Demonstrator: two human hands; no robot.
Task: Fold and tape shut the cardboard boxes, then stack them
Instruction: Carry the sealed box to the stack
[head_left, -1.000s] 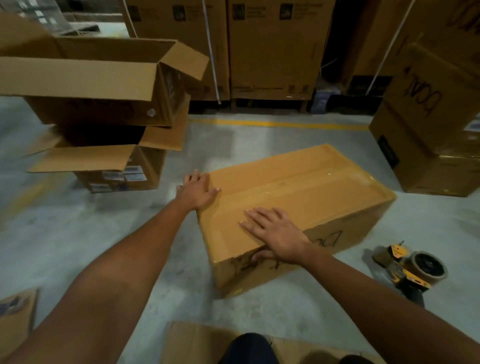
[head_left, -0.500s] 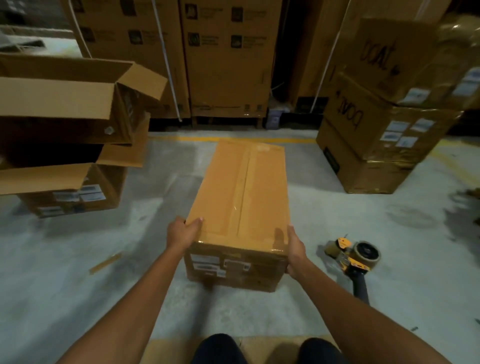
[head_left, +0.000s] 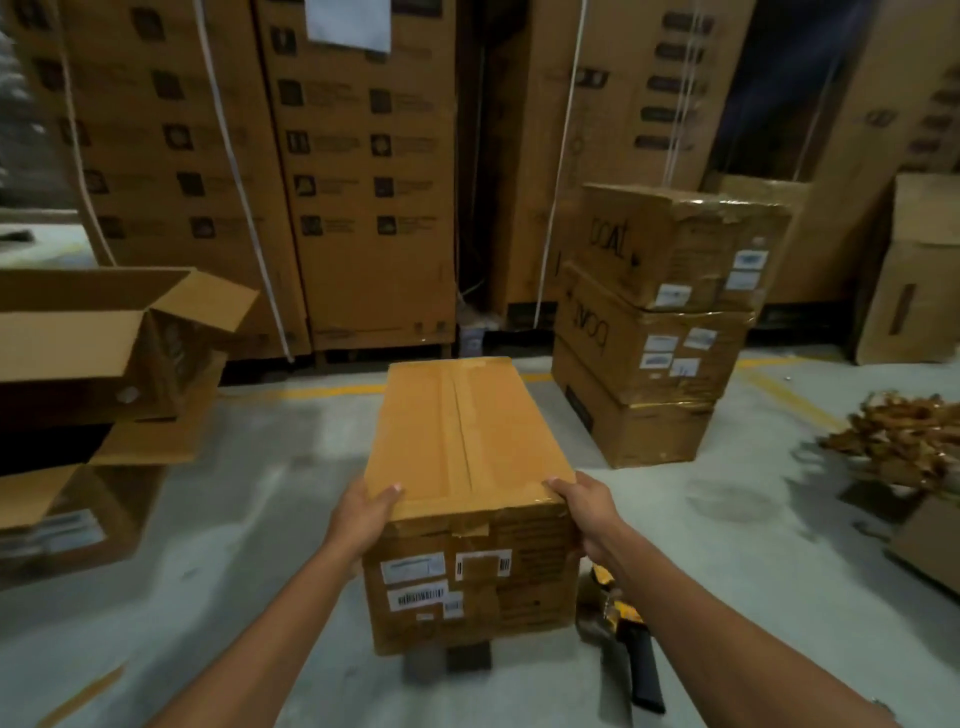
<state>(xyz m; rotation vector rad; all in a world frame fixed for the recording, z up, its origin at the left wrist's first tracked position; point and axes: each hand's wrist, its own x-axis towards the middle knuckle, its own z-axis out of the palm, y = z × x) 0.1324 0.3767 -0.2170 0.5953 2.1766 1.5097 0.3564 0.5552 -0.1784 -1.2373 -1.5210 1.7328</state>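
Gripping the near end of a taped box (head_left: 457, 441), the person is holding it out in front of the body, long side pointing away. The left hand (head_left: 363, 514) is clamping the near left corner, thumb lying on the top face and fingers wrapping down the side. The right hand (head_left: 587, 514) is clasping the near right corner in the same way, fingers curling over the top edge. A strip of tape (head_left: 460, 415) is running lengthwise down the middle of the closed flaps, and white labels (head_left: 415, 569) are showing on the end face towards the person. The box is appearing to hang just above the grey floor (head_left: 234, 519), with a dark shadow lying under its near end.

A yellow-and-black tape dispenser (head_left: 618, 618) is lying on the floor just beside the box's lower right corner, partly hidden by the right forearm. Ahead and to the right, a stack of three closed boxes (head_left: 654, 353) is standing near the far end of the held box. At the left, open boxes (head_left: 78, 338) are sitting one on another with flaps spread. Tall cartons (head_left: 363, 182) are lining the back, and a heap of brown scraps (head_left: 898, 441) is lying at the right edge.
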